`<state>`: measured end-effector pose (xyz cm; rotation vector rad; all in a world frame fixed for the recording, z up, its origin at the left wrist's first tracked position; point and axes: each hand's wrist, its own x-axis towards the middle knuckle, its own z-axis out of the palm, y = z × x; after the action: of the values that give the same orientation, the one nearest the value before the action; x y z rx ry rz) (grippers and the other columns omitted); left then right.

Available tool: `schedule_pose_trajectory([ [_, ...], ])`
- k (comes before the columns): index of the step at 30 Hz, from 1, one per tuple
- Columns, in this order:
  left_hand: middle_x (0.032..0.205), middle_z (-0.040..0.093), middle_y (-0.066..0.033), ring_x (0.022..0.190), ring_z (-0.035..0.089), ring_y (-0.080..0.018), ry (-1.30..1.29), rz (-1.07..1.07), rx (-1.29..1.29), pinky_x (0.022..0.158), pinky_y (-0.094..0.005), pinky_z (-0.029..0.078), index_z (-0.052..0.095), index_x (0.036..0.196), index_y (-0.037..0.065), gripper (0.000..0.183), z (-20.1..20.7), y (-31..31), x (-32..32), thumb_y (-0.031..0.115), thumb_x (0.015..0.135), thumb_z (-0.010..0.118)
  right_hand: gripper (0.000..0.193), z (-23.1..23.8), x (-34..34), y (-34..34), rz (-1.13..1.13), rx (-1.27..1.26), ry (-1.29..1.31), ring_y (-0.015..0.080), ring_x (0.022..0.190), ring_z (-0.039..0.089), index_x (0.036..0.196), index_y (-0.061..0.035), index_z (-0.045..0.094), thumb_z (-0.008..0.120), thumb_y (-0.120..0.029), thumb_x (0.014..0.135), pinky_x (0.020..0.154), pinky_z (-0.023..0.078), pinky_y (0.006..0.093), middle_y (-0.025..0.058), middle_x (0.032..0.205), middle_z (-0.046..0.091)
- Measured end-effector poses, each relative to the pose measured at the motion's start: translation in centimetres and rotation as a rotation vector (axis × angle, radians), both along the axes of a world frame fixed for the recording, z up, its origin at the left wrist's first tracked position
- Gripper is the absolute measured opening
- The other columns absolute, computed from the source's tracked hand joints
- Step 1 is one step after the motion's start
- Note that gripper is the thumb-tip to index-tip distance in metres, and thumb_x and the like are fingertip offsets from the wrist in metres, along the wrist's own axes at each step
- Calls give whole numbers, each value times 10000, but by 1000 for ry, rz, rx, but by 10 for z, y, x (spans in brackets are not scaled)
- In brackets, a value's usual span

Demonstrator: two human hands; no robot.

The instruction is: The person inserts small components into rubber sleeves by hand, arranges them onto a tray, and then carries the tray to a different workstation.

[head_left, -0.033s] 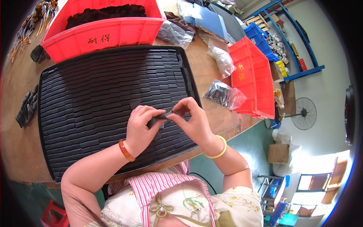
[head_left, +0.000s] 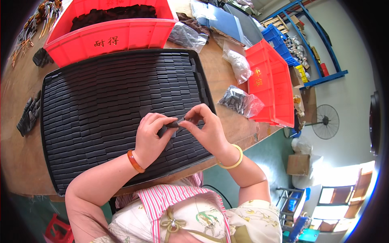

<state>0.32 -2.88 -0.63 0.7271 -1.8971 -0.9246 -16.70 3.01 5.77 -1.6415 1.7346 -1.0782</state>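
Right now both hands meet over the near right part of the black tray (head_left: 48, 133), which is filled with tight rows of small dark rectangular blocks. The left hand (head_left: 150, 137) and the right hand (head_left: 206, 131) pinch one small dark piece (head_left: 175, 123) between thumbs and fingertips, so it sits just above the tray's filled rows rather than lying in them; the remaining fingers curl loosely and hold nothing else. Judging from this, the step in hand is handling a single block, either fitting or checking it, and I cannot tell whether it is one part or two pressed together. Whatever move follows calls for a fine fingertip grip and care not to knock the neighbouring rows, which lie packed edge to edge. Beyond the tray's far edge stands a red bin (head_left: 109, 36) holding dark material. To the tray's right, a clear bag of dark parts (head_left: 239, 101) lies on the wooden table (head_left: 221, 73), with a second red bin (head_left: 269, 85) just past it and another clear bag (head_left: 239, 65) farther back. Left of the tray a pair of dark gloves (head_left: 28, 113) rests near the table's edge. An orange bangle (head_left: 135, 161) circles the left wrist, a pale yellow bangle (head_left: 233, 160) the right.
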Motion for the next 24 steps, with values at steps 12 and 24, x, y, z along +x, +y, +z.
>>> schedule_pose_trajectory([
  [12,918,647,-100,900,605,-277,20,2,42,799,-369,494,689,1007,47,278,-1,1,0,57,736,751,125,-12,2,-5,-66,99,-177,130,723,580,868,-10,650,744,-61,802,659,479,253,50,825,635],
  [24,922,634,-101,866,605,-271,8,20,-23,779,-368,497,678,1057,56,320,-1,1,0,73,747,755,147,-13,8,-3,44,-40,110,142,710,570,864,9,661,744,-100,810,616,476,262,52,819,586],
])
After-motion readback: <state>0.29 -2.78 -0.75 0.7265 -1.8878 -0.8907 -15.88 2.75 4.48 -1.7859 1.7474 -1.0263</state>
